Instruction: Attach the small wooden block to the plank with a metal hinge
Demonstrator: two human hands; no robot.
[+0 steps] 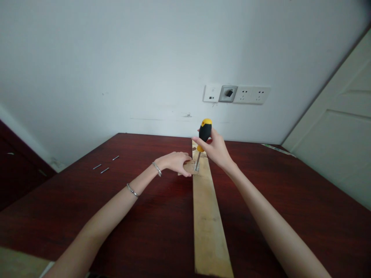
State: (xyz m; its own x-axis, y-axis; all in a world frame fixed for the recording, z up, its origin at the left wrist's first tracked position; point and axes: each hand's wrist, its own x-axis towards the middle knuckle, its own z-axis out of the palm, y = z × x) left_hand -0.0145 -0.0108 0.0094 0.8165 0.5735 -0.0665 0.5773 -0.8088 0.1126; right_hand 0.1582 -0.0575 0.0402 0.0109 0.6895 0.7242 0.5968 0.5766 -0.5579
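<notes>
My right hand [216, 148] is closed around a screwdriver [205, 131] with a black and yellow handle. Its metal shaft points down at a small metal piece [196, 166], whose exact kind I cannot make out. That piece sits at the end of a short light-brown wood block [189, 167]. My left hand [176, 163] grips this block from the left, thumb in front and fingers behind. Under the block's right end lies a long pale wooden plank [207, 216], running from the near table edge toward the wall.
Three screws or nails [104, 170] lie on the left of the dark red wooden table [145, 231]. Behind it rises a white wall with sockets [251, 95] and a black plug [229, 93]. A flat strip [278, 150] lies at the back right, near a white door [339, 127].
</notes>
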